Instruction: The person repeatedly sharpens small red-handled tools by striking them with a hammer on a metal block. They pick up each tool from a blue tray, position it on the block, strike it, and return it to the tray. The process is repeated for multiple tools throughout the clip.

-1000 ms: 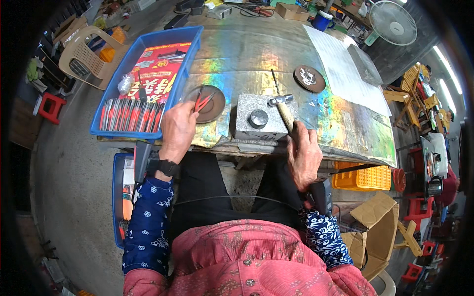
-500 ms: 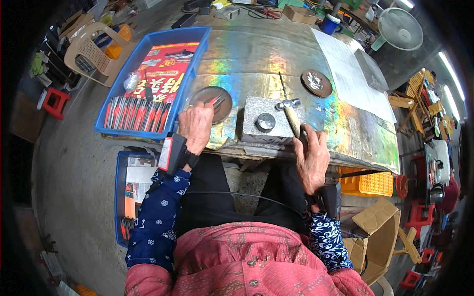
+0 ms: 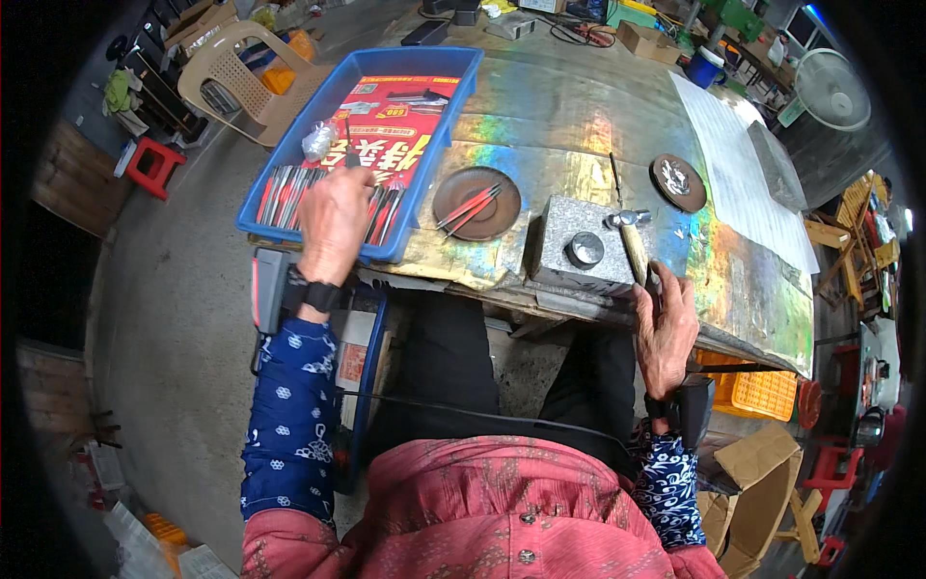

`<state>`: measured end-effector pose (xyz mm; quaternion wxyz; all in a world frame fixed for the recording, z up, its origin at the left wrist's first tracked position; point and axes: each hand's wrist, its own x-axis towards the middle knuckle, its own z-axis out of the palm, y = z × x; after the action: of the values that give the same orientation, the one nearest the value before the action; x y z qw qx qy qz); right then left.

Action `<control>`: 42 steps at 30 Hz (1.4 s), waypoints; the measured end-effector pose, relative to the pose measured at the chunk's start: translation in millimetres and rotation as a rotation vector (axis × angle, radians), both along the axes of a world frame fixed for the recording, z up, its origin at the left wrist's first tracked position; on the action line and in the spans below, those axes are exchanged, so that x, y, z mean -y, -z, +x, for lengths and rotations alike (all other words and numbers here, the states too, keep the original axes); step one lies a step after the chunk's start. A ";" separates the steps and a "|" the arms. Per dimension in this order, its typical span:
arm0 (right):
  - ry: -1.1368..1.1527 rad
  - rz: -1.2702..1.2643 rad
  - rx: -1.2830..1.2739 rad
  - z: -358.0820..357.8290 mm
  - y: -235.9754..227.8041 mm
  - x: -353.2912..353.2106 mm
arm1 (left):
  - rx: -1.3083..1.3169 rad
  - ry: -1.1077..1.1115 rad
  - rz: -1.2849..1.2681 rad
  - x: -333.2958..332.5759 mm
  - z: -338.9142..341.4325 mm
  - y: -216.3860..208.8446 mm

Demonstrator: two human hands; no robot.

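My left hand is over the near end of a blue tray, its fingers curled and partly covering a row of slim red, black and silver tweezers. What these fingers hold, if anything, is hidden. Red tweezers lie in a round brown dish to the right of the tray. My right hand is closed around the handle end of a small hammer. The hammer's head rests by the right edge of a speckled stone block, which carries a round dark metal piece.
A thin dark rod lies behind the block. Further right are a brown dish of small silvery pieces and a white sheet. Beyond the tray stands a beige chair. Under the table's right side is a yellow crate, near an open cardboard box.
My left hand has left the brown dish and moved left over the row in the tray, leaving tweezers in the dish. My right hand stays at the hammer handle. The whole view has shifted.
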<state>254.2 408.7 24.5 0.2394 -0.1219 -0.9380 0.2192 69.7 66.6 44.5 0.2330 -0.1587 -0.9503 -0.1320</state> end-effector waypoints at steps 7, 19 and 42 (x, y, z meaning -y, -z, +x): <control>0.007 0.004 -0.003 -1.1 -3.0 -0.1 | 0.116 -0.173 -0.080 59.8 -28.7 6.1; 0.032 0.014 0.026 -4.5 -5.9 -1.1 | 0.219 -0.274 -0.224 64.6 -46.2 26.8; 0.141 0.095 0.179 -36.7 22.4 -103.0 | 0.122 -0.207 -0.275 53.4 -48.0 25.8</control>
<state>217.4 511.7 2.1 0.1753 -0.1952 -0.9540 0.1451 21.6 13.2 18.7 0.1637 -0.0819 -0.9830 0.0143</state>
